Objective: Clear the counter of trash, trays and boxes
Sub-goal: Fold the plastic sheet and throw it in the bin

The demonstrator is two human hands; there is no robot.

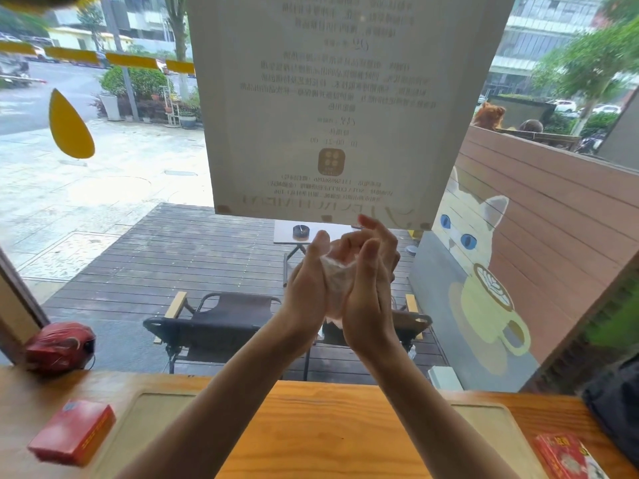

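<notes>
The bench [328,430] is wooden and runs along a window. A red box [73,432] lies near its left edge. A second red box with printed artwork [567,456] lies at the lower right, partly cut off by the frame. A light wooden tray [162,409] sits left of centre under the left forearm; another tray [491,420] sits right of centre. A red bundle [60,347] rests at the far left corner against the glass. A small white block [444,378] stands on the far edge of the bench to the right.

Both forearms rise from the bench, well above it. The left hand [307,292] and the right hand [371,288] face each other, palms inward, with a crumpled white tissue [337,281] pressed between them. The fingers of both hands are curled round the tissue. The tissue is held in the air, clear of the bench.

Beyond the glass: a paper notice [332,98], a cat decal [473,229], a dark folding chair [221,323] and a small table [311,231] on decking.
</notes>
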